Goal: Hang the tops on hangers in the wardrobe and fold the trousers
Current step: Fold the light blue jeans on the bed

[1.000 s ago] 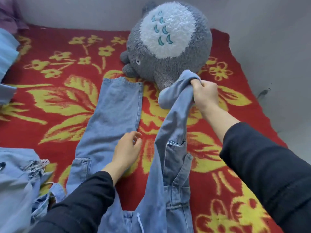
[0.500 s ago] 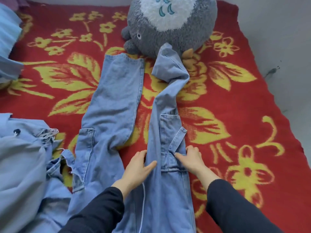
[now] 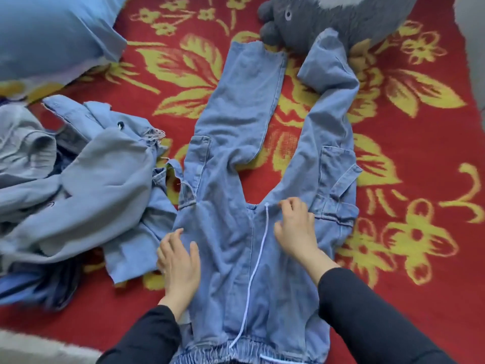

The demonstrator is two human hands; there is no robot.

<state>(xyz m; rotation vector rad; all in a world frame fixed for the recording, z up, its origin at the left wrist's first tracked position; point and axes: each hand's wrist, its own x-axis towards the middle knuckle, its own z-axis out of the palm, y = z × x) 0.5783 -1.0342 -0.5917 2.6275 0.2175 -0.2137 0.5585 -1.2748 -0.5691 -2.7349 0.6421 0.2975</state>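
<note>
Light blue denim trousers lie spread on the red flowered blanket, legs pointing away from me and apart, the elastic waistband nearest me. A white drawstring runs up the middle. My left hand rests flat with spread fingers on the left hip of the trousers. My right hand lies on the right side just below the crotch, fingers slightly bent on the cloth. The right leg's end is twisted and folded over near the plush toy.
A heap of grey and blue tops lies at the left, touching the trousers. A grey plush toy sits at the far end by the leg ends. A blue pillow is at top left. The blanket is bare on the right.
My right hand let go of the lifted leg end, which now lies down. Both hands slid back toward me, from the thigh to the hip area, and the legs lie further apart.
</note>
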